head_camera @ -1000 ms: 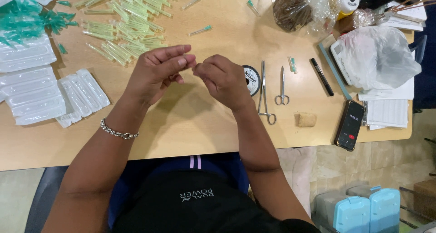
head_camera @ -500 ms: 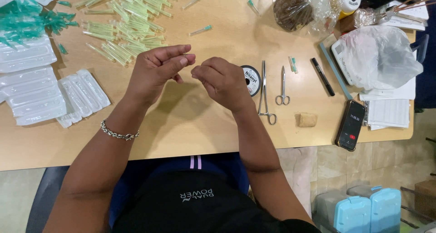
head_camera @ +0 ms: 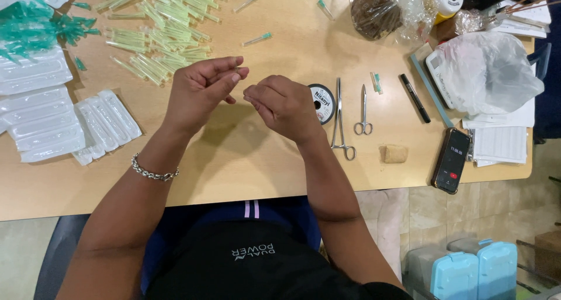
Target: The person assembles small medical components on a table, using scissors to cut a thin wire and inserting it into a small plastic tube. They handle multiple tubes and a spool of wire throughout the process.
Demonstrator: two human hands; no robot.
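We see the left hand [head_camera: 201, 89] and the right hand [head_camera: 284, 106] raised just above the wooden worktop [head_camera: 245, 159], fingertips nearly meeting. Both are curled into a pinch; whatever they hold is too small for us to tell. At three o'clock from the right hand lie a thread spool [head_camera: 322, 103], forceps [head_camera: 340, 121] and small scissors [head_camera: 363, 111]. At eleven o'clock from the left hand sits a heap of capped needles [head_camera: 158, 28]; at nine o'clock, clear blister packs [head_camera: 58, 124].
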